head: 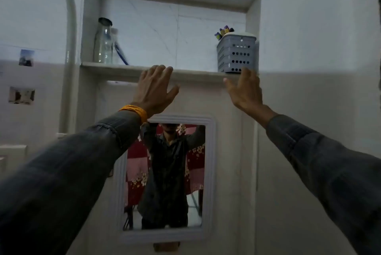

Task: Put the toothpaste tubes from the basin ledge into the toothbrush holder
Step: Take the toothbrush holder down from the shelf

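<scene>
A grey perforated toothbrush holder [237,53] stands at the right end of a wall niche shelf [127,68], with toothbrush heads [223,32] sticking out of its top. My right hand [246,89] is raised just below the holder, fingers apart, holding nothing; its fingertips reach the holder's base. My left hand [154,87], with an orange band at the wrist, is raised with fingers spread against the shelf's front edge, empty. No toothpaste tube or basin ledge is in view.
A clear glass bottle [104,43] stands at the shelf's left end with a blue-handled item leaning beside it. A white-framed mirror [167,176] hangs below the shelf. A white pipe [69,48] runs down the wall at left.
</scene>
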A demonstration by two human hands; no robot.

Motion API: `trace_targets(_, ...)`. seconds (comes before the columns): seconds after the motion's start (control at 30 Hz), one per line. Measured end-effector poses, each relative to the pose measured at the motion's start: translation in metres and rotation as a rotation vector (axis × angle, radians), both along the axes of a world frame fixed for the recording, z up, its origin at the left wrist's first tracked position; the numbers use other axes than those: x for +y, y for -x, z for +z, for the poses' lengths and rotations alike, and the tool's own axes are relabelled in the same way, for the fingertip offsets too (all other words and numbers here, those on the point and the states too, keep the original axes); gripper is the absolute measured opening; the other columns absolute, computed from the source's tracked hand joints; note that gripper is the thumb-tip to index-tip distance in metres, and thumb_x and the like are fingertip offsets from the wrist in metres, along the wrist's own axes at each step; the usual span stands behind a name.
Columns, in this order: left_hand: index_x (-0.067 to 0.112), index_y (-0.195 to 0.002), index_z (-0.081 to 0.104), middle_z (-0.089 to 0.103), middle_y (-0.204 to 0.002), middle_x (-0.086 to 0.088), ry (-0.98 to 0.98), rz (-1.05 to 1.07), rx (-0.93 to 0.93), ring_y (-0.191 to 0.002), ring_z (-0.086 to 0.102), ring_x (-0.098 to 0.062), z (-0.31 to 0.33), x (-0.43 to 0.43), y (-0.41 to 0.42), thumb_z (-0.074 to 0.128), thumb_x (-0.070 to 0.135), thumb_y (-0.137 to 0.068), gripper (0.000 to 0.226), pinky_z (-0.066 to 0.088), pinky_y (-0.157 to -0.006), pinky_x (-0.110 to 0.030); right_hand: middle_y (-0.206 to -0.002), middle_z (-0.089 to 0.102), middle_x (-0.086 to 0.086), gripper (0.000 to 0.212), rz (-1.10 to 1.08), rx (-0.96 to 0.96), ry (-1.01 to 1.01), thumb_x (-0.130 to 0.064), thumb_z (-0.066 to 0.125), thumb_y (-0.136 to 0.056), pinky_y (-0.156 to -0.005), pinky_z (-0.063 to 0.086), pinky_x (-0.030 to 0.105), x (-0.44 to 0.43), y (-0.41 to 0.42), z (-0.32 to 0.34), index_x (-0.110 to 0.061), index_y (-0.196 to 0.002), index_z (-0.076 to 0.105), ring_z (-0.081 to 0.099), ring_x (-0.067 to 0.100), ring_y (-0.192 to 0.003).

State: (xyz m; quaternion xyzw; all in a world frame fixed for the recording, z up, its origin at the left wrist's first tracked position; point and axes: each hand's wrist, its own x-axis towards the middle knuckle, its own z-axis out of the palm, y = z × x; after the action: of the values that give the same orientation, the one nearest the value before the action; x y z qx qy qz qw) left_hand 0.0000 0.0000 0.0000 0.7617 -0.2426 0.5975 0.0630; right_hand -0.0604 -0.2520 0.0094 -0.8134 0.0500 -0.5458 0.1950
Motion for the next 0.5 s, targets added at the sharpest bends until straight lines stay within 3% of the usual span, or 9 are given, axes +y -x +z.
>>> trace_targets(0.17,0.006,-0.13,0.05,0.06,-0.126,-0.017,-0.002,-0.054,0.039,-0.118,0.054,-0.035,0.04,-0.032,-0.037,0.044,0.048,-0.095,0.055,0.042,-0.102,-0.049,-0.156,0.038,0.019,0.081,0.018,-0.043,-0.115,-0.051,0.07,-0.096,-0.113,0.047,0.055,-0.021,-0.03,0.043,-0.006,-0.154,0.036,0.042,0.038,-0.144)
trace_targets(0.3,0.008,-0.116,0.055,0.066,-0.111,-0.015,-0.073,0.032,0.089,-0.097,0.06,-0.034,0.067,-0.048,-0.067,0.033,0.057,-0.096,0.058,0.043,-0.089,-0.045,-0.156,0.036,0.018,0.093,-0.005,-0.081,-0.168,-0.056,0.072,-0.092,-0.114,0.047,0.053,-0.026,-0.055,0.074,-0.006,-0.158,0.03,0.039,0.038,-0.146)
trace_targets(0.4,0.012,-0.093,0.059,0.066,-0.09,-0.012,-0.127,0.114,0.084,-0.076,0.055,-0.029,0.079,-0.054,-0.084,0.028,0.063,-0.094,0.06,0.038,-0.075,-0.038,-0.16,0.035,0.019,0.11,-0.008,-0.09,-0.23,-0.062,0.077,-0.086,-0.118,0.043,0.053,-0.03,-0.075,0.088,-0.007,-0.163,0.021,0.038,0.039,-0.149)
trace_targets(0.5,0.014,-0.088,0.061,0.064,-0.083,-0.009,-0.142,0.109,0.095,-0.075,0.056,-0.028,0.085,-0.055,-0.092,0.027,0.065,-0.092,0.061,0.037,-0.069,-0.033,-0.16,0.036,0.018,0.119,-0.025,-0.122,-0.273,-0.061,0.083,-0.079,-0.119,0.045,0.052,-0.033,-0.085,0.095,-0.006,-0.163,0.019,0.041,0.039,-0.149)
